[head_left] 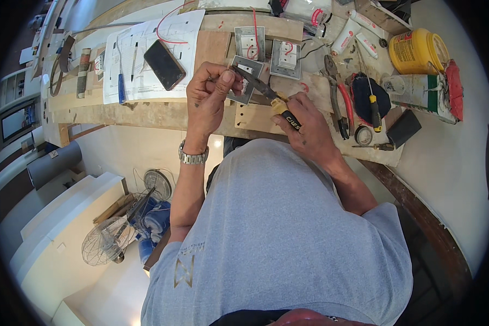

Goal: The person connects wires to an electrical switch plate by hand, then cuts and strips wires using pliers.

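Observation:
My left hand (207, 95) pinches a small piece of wire at its fingertips, just above a grey switch plate (246, 79) lying on the wooden bench. A metal watch sits on that wrist. My right hand (304, 125) grips the yellow-and-black handles of a plier-type tool (266, 92), whose dark jaws reach up-left to the wire at my left fingertips. Two more switch plates (250, 43) (286, 58) with red wire loops lie just behind.
A black phone (164, 64) rests on paper sheets (141, 60) at the left. To the right lie red-handled pliers (339, 106), a yellow-handled screwdriver (374, 106), tape rolls, a yellow tub (417, 50) and white tubes. A fan (106, 239) stands on the floor below.

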Tool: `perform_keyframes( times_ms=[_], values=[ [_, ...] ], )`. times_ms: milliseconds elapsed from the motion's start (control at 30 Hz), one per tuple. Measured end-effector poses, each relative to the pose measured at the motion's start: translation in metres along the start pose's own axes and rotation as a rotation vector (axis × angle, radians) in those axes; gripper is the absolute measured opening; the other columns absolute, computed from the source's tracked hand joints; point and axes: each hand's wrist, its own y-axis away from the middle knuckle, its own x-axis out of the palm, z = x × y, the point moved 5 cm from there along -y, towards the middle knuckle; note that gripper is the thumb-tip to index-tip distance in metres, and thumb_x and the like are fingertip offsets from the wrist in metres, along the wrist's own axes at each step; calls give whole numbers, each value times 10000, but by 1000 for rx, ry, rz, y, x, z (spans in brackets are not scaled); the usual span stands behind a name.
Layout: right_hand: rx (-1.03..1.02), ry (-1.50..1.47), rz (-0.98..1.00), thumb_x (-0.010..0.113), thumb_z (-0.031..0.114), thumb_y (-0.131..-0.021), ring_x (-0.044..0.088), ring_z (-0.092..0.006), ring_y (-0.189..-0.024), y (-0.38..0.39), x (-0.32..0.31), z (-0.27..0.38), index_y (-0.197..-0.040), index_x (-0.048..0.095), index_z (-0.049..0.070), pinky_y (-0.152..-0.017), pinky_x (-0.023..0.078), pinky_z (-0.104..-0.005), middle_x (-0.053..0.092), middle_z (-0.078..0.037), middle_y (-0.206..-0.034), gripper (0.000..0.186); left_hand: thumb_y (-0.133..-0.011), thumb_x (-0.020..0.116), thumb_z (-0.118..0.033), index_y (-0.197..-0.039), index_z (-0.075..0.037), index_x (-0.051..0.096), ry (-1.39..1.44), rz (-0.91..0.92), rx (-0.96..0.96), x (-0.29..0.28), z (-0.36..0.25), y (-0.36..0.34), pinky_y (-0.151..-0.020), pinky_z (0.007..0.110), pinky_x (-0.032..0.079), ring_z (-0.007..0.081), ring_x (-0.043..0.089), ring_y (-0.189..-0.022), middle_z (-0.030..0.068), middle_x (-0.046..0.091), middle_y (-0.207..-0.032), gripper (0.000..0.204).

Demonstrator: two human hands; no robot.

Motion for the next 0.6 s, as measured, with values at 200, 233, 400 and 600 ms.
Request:
perform_keyframes(
  times_ms=[200, 233, 400, 600],
  values=[
    [76, -89, 121, 734, 267, -1022, 624, -405, -951, 0, 2, -4, -1151, 637, -41, -837, 507, -489, 596, -203, -1043, 347, -1059, 714, -129, -1084, -8, 668, -72, 59, -8, -9, 7, -4, -766, 292, 566, 125, 674, -842, 80, 744, -1002, 132],
    [113, -126, 151, 729, 279, -1025, 611, -394, -947, 0, 2, -4, -1143, 639, -44, -845, 496, -483, 591, -203, -1025, 356, -1066, 696, -97, -1093, 0, 668, -114, 95, 4, -8, 6, -5, -766, 303, 547, 133, 654, -856, 78, 726, -1011, 105],
    [168, -198, 187, 723, 299, -1029, 578, -357, -916, 0, 2, -5, -1119, 638, -51, -845, 475, -460, 574, -198, -972, 372, -1061, 706, -105, -1092, 19, 687, -306, 123, -41, -5, -3, -6, -751, 287, 548, 124, 656, -828, 71, 723, -1012, 129],
    [194, -193, 233, 732, 298, -1020, 570, -356, -883, -2, 3, -8, -1062, 622, -48, -813, 462, -468, 562, -189, -943, 365, -1060, 714, -121, -1094, 23, 701, -353, 117, -88, -15, 2, -8, -752, 282, 555, 124, 668, -822, 66, 730, -983, 148]
  ],
)
